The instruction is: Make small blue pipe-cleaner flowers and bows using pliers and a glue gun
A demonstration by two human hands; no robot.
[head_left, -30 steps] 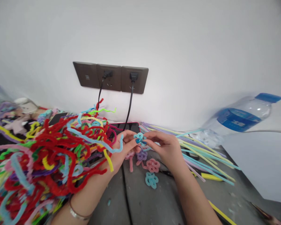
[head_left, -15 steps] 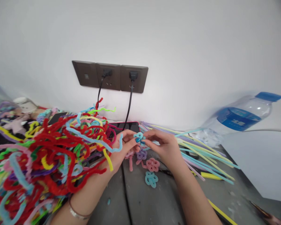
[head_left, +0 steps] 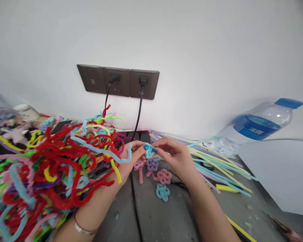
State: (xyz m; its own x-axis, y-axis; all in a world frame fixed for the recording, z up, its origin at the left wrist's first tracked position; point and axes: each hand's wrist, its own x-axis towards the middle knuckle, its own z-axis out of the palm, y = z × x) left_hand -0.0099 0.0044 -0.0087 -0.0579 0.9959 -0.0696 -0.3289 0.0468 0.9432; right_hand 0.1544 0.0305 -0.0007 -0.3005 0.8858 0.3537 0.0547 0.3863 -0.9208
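Observation:
A small light-blue pipe-cleaner flower (head_left: pixel 149 152) is pinched between my two hands, above the grey table. My left hand (head_left: pixel 133 155) grips its left side with thumb and fingers. On its right side, the thumb and fingertips of my right hand (head_left: pixel 175 153) are closed on it. Just below lie finished-looking pipe-cleaner flowers: a pink one (head_left: pixel 164 176), a purple one (head_left: pixel 152 164), a turquoise one (head_left: pixel 163 192) and a pink one with a stem (head_left: pixel 138 165). Part of the held flower is hidden by my fingers.
A tangled heap of coloured pipe cleaners (head_left: pixel 55 168) covers the left, overlapping my left forearm. Straight pastel pipe cleaners (head_left: pixel 222 164) lie at right. A water bottle (head_left: pixel 260 124) and white sheet (head_left: pixel 280 174) are farther right. A black cable (head_left: pixel 135 205) runs down the table (head_left: pixel 176 222).
The light-blue flower has been turned between my fingers, and more of its looped face shows. My left thumb has shifted slightly up and left. The surrounding things stay put.

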